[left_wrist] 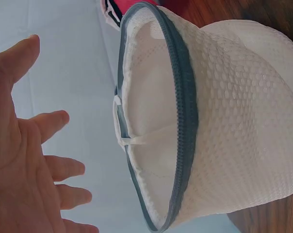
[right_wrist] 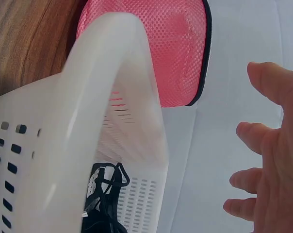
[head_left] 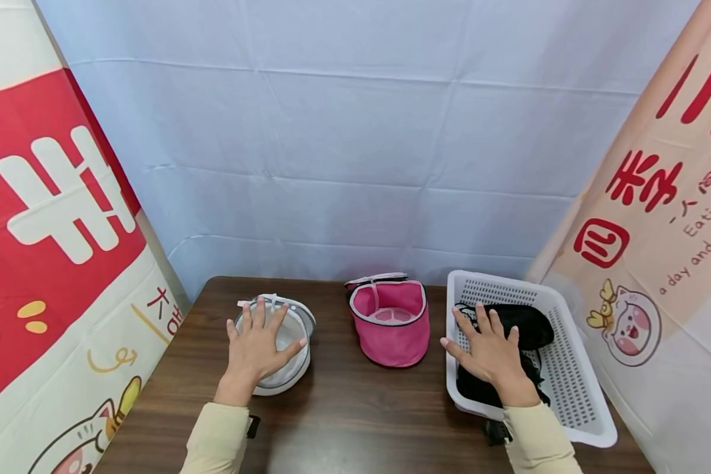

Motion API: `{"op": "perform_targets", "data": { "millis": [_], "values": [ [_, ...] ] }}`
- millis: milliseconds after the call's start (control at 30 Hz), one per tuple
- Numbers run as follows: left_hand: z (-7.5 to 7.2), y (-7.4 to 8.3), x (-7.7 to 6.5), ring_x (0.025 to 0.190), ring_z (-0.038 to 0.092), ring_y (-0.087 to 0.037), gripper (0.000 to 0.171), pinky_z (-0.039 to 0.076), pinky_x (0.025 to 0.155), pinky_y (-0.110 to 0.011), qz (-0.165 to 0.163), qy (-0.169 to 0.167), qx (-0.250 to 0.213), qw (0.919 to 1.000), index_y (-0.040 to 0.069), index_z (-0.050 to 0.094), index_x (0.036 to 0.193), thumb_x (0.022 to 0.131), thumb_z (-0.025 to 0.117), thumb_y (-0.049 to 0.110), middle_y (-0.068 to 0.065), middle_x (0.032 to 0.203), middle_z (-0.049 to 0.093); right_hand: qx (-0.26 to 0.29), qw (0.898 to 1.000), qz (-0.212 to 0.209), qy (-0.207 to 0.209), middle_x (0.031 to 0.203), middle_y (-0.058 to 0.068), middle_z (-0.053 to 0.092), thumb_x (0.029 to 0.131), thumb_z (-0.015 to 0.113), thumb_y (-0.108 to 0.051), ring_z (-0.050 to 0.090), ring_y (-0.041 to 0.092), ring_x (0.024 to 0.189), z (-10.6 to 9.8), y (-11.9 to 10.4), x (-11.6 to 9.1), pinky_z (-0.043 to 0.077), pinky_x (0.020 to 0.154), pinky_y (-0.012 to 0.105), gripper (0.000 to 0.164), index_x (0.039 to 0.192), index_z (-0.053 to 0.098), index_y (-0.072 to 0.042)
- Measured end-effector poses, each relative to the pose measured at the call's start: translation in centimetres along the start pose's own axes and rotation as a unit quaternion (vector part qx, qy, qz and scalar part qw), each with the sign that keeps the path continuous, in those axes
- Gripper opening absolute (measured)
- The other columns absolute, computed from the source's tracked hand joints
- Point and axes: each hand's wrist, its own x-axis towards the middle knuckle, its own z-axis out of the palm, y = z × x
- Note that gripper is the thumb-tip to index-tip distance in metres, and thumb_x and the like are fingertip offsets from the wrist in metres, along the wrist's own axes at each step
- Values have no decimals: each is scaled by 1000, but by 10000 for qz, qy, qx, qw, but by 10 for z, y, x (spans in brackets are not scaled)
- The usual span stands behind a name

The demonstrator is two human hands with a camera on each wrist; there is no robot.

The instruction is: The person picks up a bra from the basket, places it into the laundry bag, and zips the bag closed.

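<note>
My left hand is held with fingers spread above a white mesh laundry bag, whose zipped top with grey trim stands open. In the left wrist view the palm is apart from the bag's rim. My right hand, fingers also spread, is over the left part of a white plastic basket. Black cloth items with straps lie inside that basket, partly hidden by the hand. Between the hands stands a pink mesh laundry bag, its lid folded back. Neither hand holds anything.
The brown wooden table carries both bags and the basket. A pale blue cloth hangs behind it. Printed cloths hang at the left and right, close to the table's sides.
</note>
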Motion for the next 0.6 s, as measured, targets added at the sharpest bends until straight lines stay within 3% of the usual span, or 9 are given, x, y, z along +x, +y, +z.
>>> {"op": "perform_targets", "data": {
  "millis": [200, 300, 433, 500, 600],
  "values": [
    [-1, 1, 1, 132, 13, -48, 82, 9, 95, -71, 8, -11, -13, 10000, 19, 39, 143, 78, 52, 68, -25, 147, 21, 40, 10000, -27, 55, 146, 29, 18, 87, 43, -64, 12, 49, 131, 1, -1, 1, 7, 93, 72, 77, 144, 35, -12],
    [-1, 1, 2, 127, 28, -47, 78, 21, 94, -68, 108, 144, 24, 9998, 15, 45, 139, 78, 57, 63, -25, 142, 32, -46, 9993, -242, 270, 142, 31, 26, 86, 56, -52, 24, 49, 127, 1, -3, 1, 20, 92, 69, 70, 139, 41, -9],
    [-2, 3, 2, 95, 57, -41, 61, 42, 75, -56, 398, 624, 141, 9972, 8, 59, 122, 78, 67, 48, -20, 114, 59, -396, 9918, -797, 921, 120, 26, 53, 81, 69, -30, 53, 42, 103, 2, -4, 1, 45, 72, 55, 49, 121, 60, -3],
    [-3, 3, 1, 80, 60, -37, 51, 45, 66, -52, 512, 825, 198, 9951, 7, 64, 113, 77, 69, 42, -16, 99, 64, -491, 9856, -1037, 1240, 107, 22, 61, 78, 72, -25, 59, 37, 89, 2, -4, 1, 48, 61, 49, 40, 111, 65, -2],
    [-3, 4, 0, 74, 59, -35, 42, 45, 62, -49, 539, 927, 214, 9940, 9, 67, 107, 77, 70, 39, -12, 91, 65, -482, 9810, -1193, 1454, 101, 19, 63, 77, 73, -23, 60, 34, 83, 3, -5, 1, 48, 56, 46, 36, 106, 68, -2]
  ]
}}
